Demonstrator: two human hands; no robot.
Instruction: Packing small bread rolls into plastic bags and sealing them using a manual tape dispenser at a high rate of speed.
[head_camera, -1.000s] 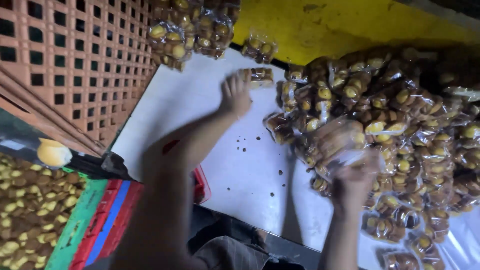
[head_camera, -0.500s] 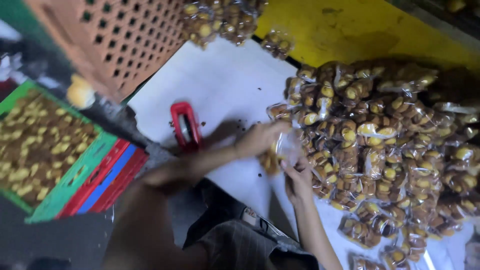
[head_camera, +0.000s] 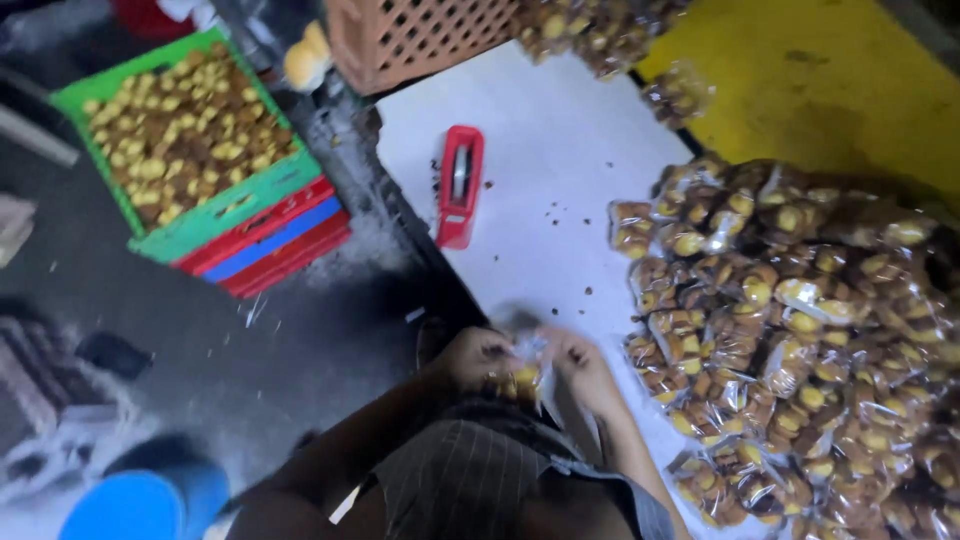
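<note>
Your left hand (head_camera: 478, 357) and right hand (head_camera: 580, 362) met at the desk's (head_camera: 560, 150) near edge, at 6 o'clock, both pinched on one small clear snack packet (head_camera: 527, 370). A heap of matching clear packets (head_camera: 800, 330) lay at 3 o'clock. A red tape dispenser (head_camera: 459, 186) sat at 12 o'clock, a green crate (head_camera: 190, 140) at 10 o'clock.

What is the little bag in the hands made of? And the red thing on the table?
The small bag held by both hands looks like thin clear plastic: it is see-through and shiny, with yellow-brown pieces showing inside. The red tape dispenser looks like hard, smooth plastic, though the blur leaves that unsure.
</note>
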